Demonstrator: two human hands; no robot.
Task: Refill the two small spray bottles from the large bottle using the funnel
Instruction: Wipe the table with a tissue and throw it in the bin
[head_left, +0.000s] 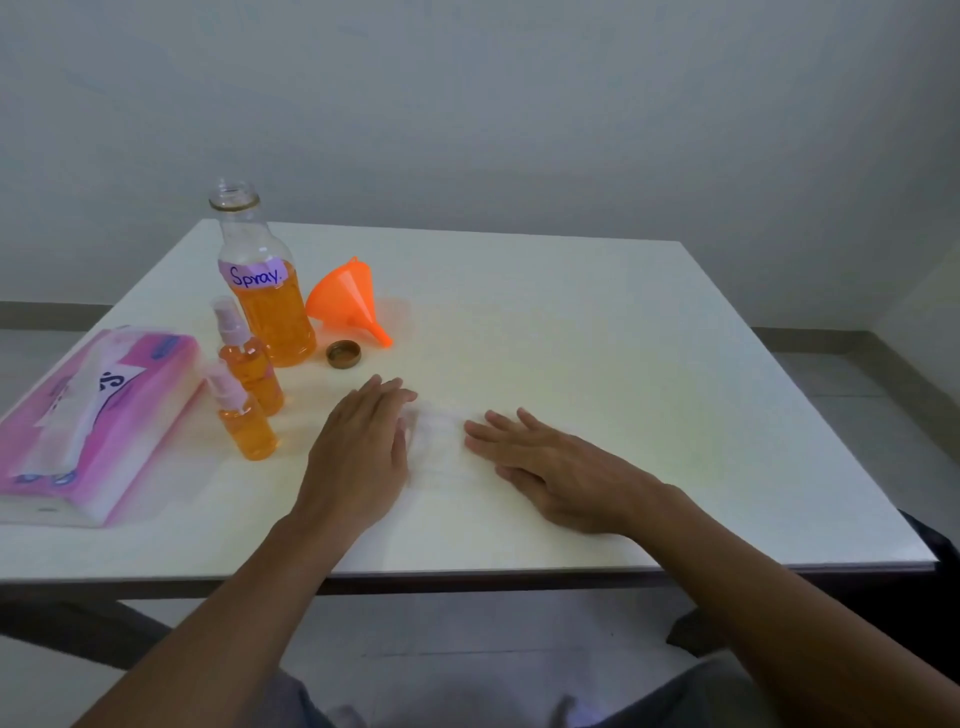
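The large bottle (270, 312), labelled "Spray", stands uncapped at the table's left, about half full of orange liquid. Its brown cap (343, 354) lies just right of its base. The orange funnel (347, 301) lies on its side behind the cap. Two small spray bottles (253, 371) (247, 426) stand in front of the large bottle, both holding orange liquid with their pump tops on. My left hand (358, 452) and my right hand (561, 478) rest palm-down on the table, fingers extended, on the edges of a thin white tissue sheet (439, 441) between them.
A pink tissue pack (93, 415) lies at the left edge of the white table (623, 364), with a sheet sticking out of its top. The table's near edge runs just below my wrists. A plain wall stands behind.
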